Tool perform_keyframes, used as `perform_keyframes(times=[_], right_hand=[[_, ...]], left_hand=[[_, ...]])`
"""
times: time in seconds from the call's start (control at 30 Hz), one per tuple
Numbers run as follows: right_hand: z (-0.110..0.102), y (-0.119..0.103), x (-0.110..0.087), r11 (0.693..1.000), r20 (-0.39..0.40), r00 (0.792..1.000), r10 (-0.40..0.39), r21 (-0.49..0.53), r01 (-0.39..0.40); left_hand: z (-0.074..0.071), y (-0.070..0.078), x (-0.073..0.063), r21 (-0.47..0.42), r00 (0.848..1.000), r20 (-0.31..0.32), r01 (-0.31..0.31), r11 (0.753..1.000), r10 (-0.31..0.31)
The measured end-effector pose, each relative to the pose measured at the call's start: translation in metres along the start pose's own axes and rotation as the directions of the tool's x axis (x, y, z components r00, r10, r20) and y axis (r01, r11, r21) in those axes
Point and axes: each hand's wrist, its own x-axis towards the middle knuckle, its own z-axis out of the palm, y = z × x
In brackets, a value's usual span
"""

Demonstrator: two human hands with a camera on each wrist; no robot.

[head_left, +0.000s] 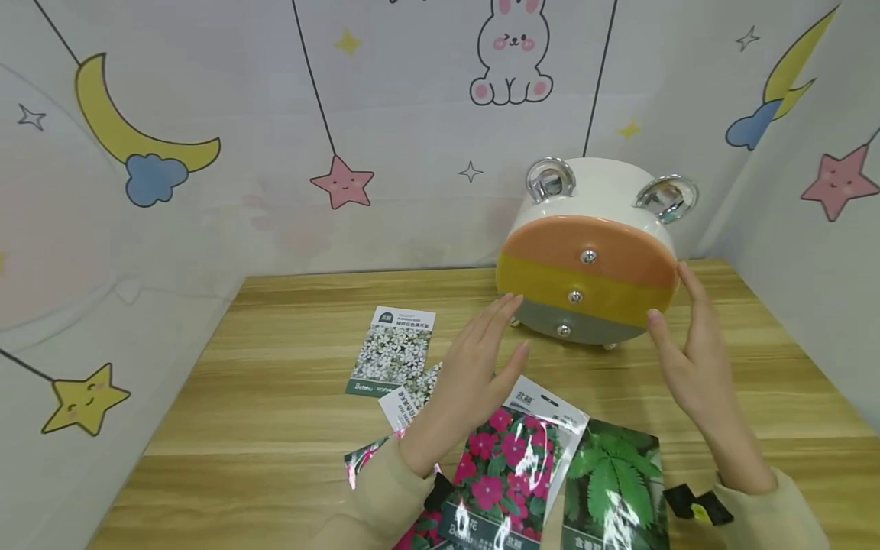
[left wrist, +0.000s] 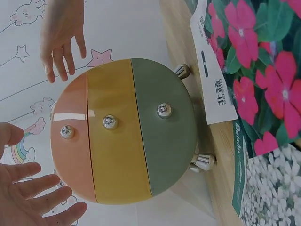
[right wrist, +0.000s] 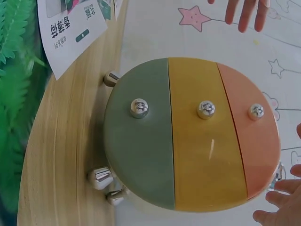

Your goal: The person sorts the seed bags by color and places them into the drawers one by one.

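A small drawer cabinet (head_left: 622, 294) shaped like an alarm clock stands at the back right of the table. Its white body carries two shiny round ears on top, and its front has orange, yellow and grey-green drawers, each with a silver knob (left wrist: 110, 122). All three drawers are closed. My left hand (head_left: 470, 374) is held up before the cabinet's left side, fingers extended and holding nothing. On the other side my right hand (head_left: 704, 374) is raised with fingers spread, also holding nothing. Whether its fingertips touch the cabinet's edge cannot be told.
Flower seed packets lie in front: a pink-flowered one (head_left: 505, 473), a green-leaved one (head_left: 614, 481) and a white-flowered one (head_left: 392, 351). More packets are partly hidden under my left arm. A cartoon-printed backdrop (head_left: 426, 137) rises behind the wooden table (head_left: 227, 405).
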Motion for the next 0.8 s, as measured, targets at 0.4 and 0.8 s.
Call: perform_keyframes(times=[0.4, 0.8], right_hand=[[0.000, 0.017, 0.018, 0.991, -0.050, 0.992, 0.112, 0.072, -0.108], [0.001, 0.028, 0.035, 0.972, -0.007, 0.979, 0.203, 0.120, -0.201]], left_hand=[[0.010, 0.008, 0.022, -0.097, 0.999, -0.042, 0.000, 0.995, -0.004], [0.021, 0.010, 0.037, -0.130, 0.995, -0.094, -0.026, 0.991, 0.013]])
